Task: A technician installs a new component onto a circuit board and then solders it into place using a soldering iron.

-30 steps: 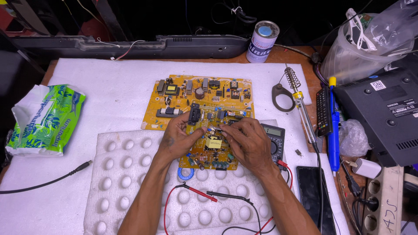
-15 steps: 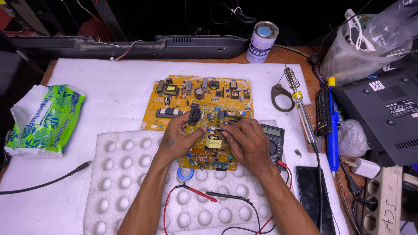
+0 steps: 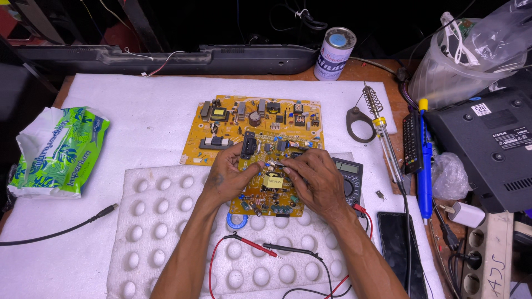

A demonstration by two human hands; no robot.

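At centre of the workbench: small yellow circuit board (image 3: 266,191), populated with a yellow transformer and blue-green capacitors, resting on a white dimpled foam sheet (image 3: 160,238) and overlapping the lower edge of a larger yellow circuit board (image 3: 252,124).

Left hand (image 3: 230,176): fingers curled against the small board's left edge, thumb on its upper face; a steadying hold.

Right hand (image 3: 316,180): fingertips pinched together on a small component near the board's top; what exactly lies between them cannot be made out.

Just beside, partly under the right hand: digital multimeter (image 3: 349,176), grey display showing. Its red probe (image 3: 252,243) and black probe (image 3: 288,249) lie loose on the foam, below the board.

Under the board's lower edge: blue tape ring (image 3: 235,221).

Right of the boards: soldering iron (image 3: 382,133) with coiled stand, blue desoldering pump (image 3: 425,166), dark phone (image 3: 400,243), black set-top box (image 3: 493,144).

Far edge: cylindrical can (image 3: 334,53).

Left edge: green-and-white tissue pack (image 3: 58,152), black cable (image 3: 55,230).
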